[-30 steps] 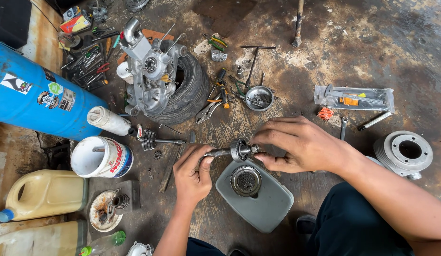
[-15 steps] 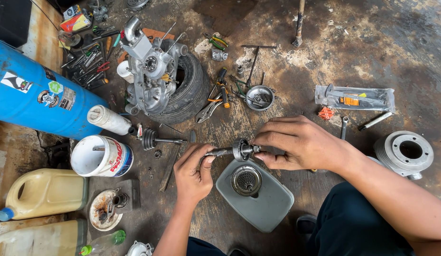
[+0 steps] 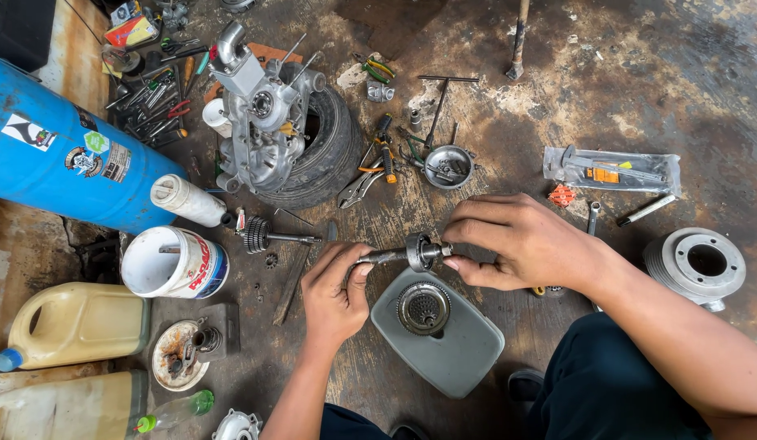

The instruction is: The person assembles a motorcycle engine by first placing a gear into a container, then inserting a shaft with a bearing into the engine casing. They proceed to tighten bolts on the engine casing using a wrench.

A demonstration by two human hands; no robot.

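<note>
Both hands hold a metal shaft with a gear (image 3: 407, 253) level above a grey tray (image 3: 464, 358). My left hand (image 3: 333, 293) grips the shaft's left end. At the right end, the fingers of my right hand (image 3: 525, 240) pinch the shaft just beside the gear. A round toothed part (image 3: 423, 308) lies in the tray right under the shaft. Another geared shaft (image 3: 268, 236) lies on the floor to the left.
An engine case (image 3: 260, 114) rests on a small tyre (image 3: 333, 155) at the back. A blue cylinder (image 3: 61, 155), a white tub (image 3: 171, 262) and yellow jugs (image 3: 73, 326) are at left. Pliers (image 3: 362, 183), a metal bowl (image 3: 448, 167), a bagged tool (image 3: 610, 169) and a finned cylinder (image 3: 696, 262) lie around.
The hands and shaft stay in almost the same place; my right fingers have shifted slightly on the gear end.
</note>
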